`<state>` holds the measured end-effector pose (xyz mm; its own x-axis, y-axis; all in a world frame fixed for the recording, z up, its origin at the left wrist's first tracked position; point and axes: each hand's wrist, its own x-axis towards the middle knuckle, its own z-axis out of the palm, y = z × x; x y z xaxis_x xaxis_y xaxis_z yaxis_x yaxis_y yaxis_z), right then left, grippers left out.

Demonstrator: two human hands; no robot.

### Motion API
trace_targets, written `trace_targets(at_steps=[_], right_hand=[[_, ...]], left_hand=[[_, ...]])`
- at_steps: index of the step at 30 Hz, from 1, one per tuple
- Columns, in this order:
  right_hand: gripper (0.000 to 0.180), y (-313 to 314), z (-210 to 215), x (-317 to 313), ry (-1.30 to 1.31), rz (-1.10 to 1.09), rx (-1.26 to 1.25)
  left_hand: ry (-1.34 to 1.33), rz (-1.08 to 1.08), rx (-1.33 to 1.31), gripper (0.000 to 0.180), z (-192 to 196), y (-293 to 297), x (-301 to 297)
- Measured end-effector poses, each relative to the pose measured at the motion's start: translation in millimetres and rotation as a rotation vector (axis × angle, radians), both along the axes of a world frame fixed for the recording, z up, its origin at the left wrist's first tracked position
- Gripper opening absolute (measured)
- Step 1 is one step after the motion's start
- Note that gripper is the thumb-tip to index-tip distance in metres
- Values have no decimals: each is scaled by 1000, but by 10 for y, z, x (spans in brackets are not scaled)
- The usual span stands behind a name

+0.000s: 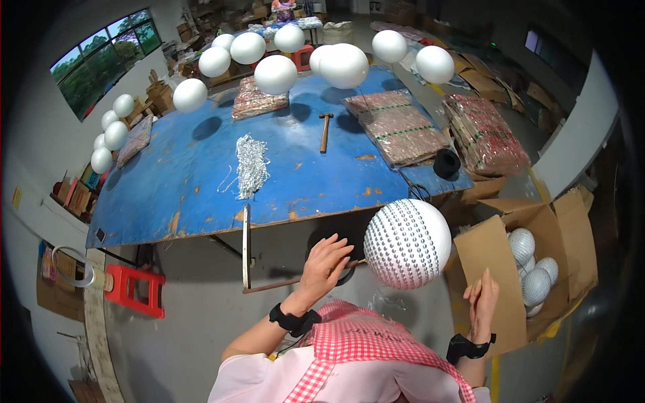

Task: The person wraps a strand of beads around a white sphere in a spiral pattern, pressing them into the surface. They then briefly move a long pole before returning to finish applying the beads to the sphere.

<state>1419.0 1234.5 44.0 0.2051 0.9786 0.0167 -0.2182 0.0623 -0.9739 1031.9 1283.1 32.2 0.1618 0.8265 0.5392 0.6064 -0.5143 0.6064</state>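
Observation:
A large white ball (435, 235) sits in front of me, at the end of a thin rod (282, 282). Rows of small silver beads cover most of it, with a bare white patch on its right. My left hand (326, 263) is just left of the ball, empty, fingers stretched toward it without plainly touching. On the other side, lower and apart from the ball, my right hand (481, 299) has its fingers pointing up; nothing shows in it. On the blue table (181, 208) lies a heap of silver bead strands (252, 168).
Several plain white balls (275, 74) stand above the table. A hammer (324, 134), scissors (418, 191), a black roll (446, 163) and wrapped bundles (396, 127) lie on it. At right, a cardboard box (494, 282) holds beaded balls (536, 287). A red stool (138, 290) is left.

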Motion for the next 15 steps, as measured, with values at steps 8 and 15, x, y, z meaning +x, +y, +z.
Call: trace_targets(at_steps=[8, 15], right_hand=[[37, -52, 101, -480, -296, -112, -12], [48, -262, 7, -289, -68, -155, -44]], left_hand=[[-4, -128, 61, 29, 179, 183, 161], [-14, -172, 60, 30, 167, 293, 179]])
